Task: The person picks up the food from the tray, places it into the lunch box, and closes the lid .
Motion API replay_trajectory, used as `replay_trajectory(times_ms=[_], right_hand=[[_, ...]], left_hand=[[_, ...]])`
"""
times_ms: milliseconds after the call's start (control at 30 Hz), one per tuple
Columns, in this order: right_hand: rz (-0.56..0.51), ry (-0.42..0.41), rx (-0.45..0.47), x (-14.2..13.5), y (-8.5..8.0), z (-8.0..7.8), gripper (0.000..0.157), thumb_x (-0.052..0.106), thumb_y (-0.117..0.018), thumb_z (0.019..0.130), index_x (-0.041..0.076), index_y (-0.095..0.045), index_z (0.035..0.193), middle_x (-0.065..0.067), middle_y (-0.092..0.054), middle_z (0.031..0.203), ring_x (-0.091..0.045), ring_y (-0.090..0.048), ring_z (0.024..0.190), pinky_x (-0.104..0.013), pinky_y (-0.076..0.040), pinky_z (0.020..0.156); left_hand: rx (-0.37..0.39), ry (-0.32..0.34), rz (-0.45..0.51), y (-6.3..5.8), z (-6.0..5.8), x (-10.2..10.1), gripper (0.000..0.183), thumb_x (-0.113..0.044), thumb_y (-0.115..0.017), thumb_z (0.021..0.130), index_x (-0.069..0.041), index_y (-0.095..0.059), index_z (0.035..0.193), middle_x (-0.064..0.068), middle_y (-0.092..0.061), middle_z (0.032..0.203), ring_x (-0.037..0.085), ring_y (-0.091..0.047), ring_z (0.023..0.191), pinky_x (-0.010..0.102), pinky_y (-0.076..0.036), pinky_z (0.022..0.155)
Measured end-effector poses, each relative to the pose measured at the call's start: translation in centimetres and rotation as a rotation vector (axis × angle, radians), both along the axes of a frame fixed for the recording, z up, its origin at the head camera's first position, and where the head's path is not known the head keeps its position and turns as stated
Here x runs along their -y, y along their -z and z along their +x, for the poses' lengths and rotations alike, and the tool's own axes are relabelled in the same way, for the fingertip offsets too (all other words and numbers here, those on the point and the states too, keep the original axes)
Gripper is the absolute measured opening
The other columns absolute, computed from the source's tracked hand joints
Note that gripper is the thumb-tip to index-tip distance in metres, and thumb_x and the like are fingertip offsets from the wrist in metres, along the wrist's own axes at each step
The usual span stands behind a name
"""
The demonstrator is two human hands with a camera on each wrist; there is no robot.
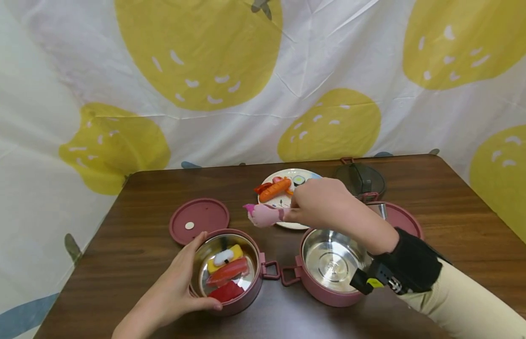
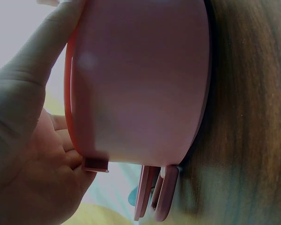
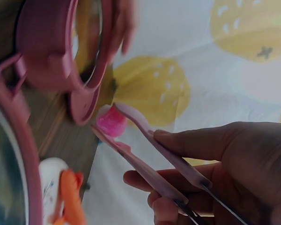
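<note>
My left hand (image 1: 171,287) grips the side of a round pink lunch box (image 1: 241,307), thumb at the near rim and fingers at the far side. Inside its steel bowl lie a yellow-and-white toy food piece (image 1: 223,257), a salmon-pink slice (image 1: 230,271) and a red piece (image 1: 226,292). My right hand (image 1: 326,202) holds small pink-tipped tongs (image 3: 138,166) between thumb and fingers. A bright pink-and-white toy food piece (image 3: 111,123) is pinched at their tips, in the air beyond the left box. Under my right forearm stands a second pink lunch box (image 1: 328,297), its steel inside showing.
Behind the boxes, a white plate (image 1: 294,226) bears an orange sausage (image 1: 274,190) and other toy food. A pink lid (image 1: 199,221) lies behind the left box. Another pink lid (image 1: 402,220) and a dark lid (image 1: 377,181) lie at the right. A lemon-print cloth hangs behind the table.
</note>
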State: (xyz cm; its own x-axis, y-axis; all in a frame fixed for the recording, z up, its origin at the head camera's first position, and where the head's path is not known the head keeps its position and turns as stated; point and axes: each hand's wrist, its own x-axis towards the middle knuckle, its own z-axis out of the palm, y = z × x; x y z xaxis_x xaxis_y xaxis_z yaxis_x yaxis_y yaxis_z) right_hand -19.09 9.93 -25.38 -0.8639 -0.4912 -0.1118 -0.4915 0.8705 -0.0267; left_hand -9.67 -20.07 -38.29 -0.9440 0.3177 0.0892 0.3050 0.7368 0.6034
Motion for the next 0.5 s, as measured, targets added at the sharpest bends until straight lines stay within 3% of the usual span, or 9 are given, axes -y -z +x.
replay_trajectory(times_ms=[233, 500], right_hand=[[-0.008, -0.109, 0.042, 2.4, -0.5, 1.5, 0.033, 0.049, -0.065, 0.09, 0.028, -0.068, 0.064, 0.01, -0.057, 0.063, -0.012, -0.053, 0.061, -0.032, -0.039, 0.048], [0.031, -0.166, 0.083, 5.4, 0.5, 2.3, 0.031, 0.052, -0.068, 0.089, 0.025, -0.075, 0.074, 0.008, -0.063, 0.066, -0.013, -0.058, 0.068, -0.034, -0.048, 0.058]], left_hand=[[-0.037, 0.009, 0.003, 0.1, 0.1, 0.1, 0.128, -0.06, -0.086, 0.063, -0.008, -0.018, 0.158, 0.017, -0.033, 0.16, 0.039, -0.034, 0.145, 0.064, -0.037, 0.111], [-0.093, 0.024, 0.003, 0.1, 0.1, -0.2, 0.128, -0.06, -0.086, 0.062, -0.009, -0.019, 0.158, 0.016, -0.035, 0.159, 0.036, -0.038, 0.143, 0.061, -0.038, 0.111]])
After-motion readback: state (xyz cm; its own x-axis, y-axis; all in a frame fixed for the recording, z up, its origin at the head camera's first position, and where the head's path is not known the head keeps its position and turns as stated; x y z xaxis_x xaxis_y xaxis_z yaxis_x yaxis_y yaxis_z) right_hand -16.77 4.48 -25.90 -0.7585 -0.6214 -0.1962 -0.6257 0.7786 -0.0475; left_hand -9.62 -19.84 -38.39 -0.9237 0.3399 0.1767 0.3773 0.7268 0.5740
